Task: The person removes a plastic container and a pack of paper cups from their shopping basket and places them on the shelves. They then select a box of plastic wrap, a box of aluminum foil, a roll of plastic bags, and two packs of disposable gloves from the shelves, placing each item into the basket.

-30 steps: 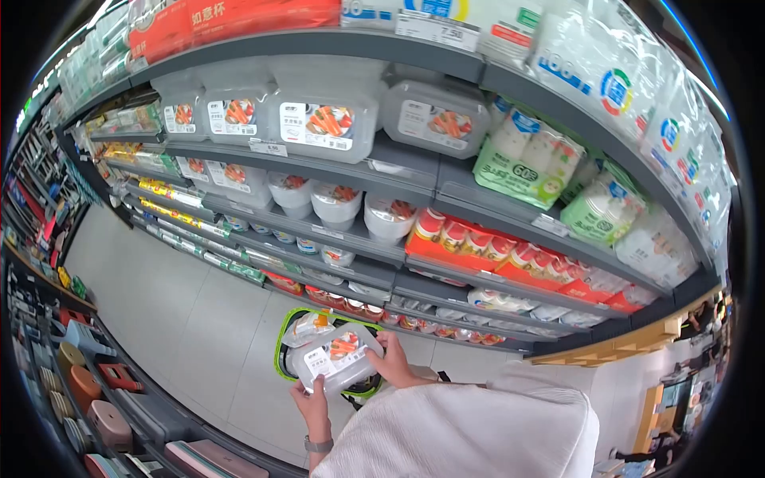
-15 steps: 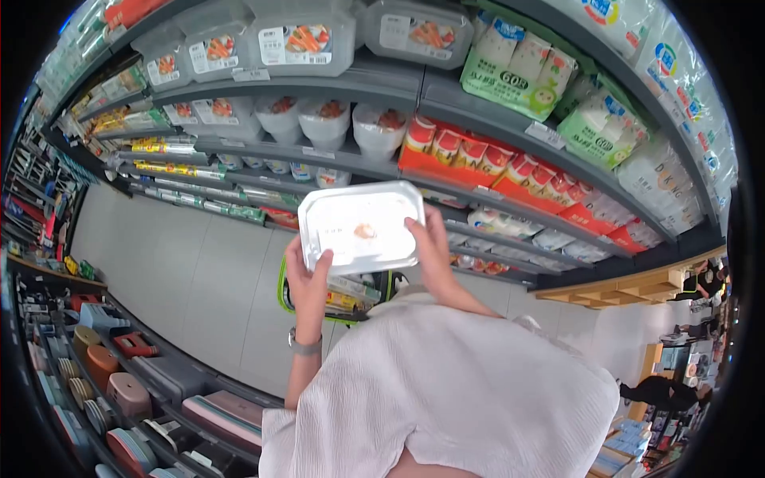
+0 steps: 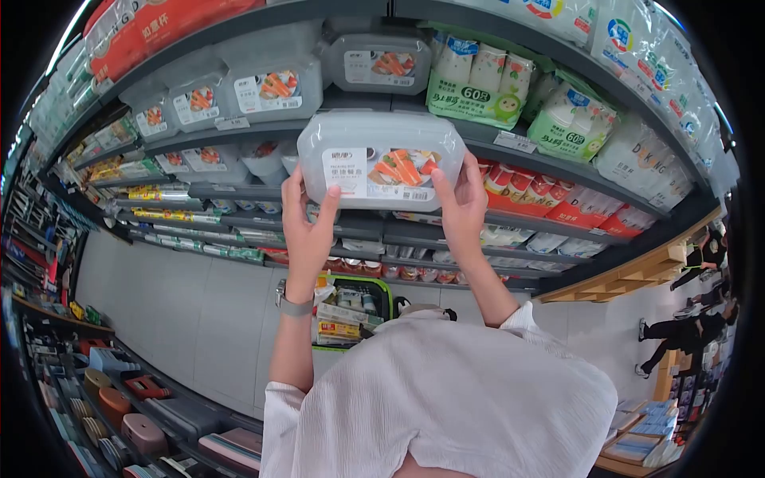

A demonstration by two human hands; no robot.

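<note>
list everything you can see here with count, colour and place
held container pack: one, translucent grey, between both hands
similar packs: several, translucent, shelf behind
cup packs: at least two, green and white, right of those
red packs: several, red, shelf below
bagged goods: several, clear with blue, upper right
long boxes: many, yellow or white, lower left shelves
basket: one, black with green rim, below hands, goods inside
floor: one, pale grey, below
other people: at least two, dark clothes, far right
watch: one, grey, left wrist
left hand: one, bare, pack's left end
right hand: one, bare, right end
</note>
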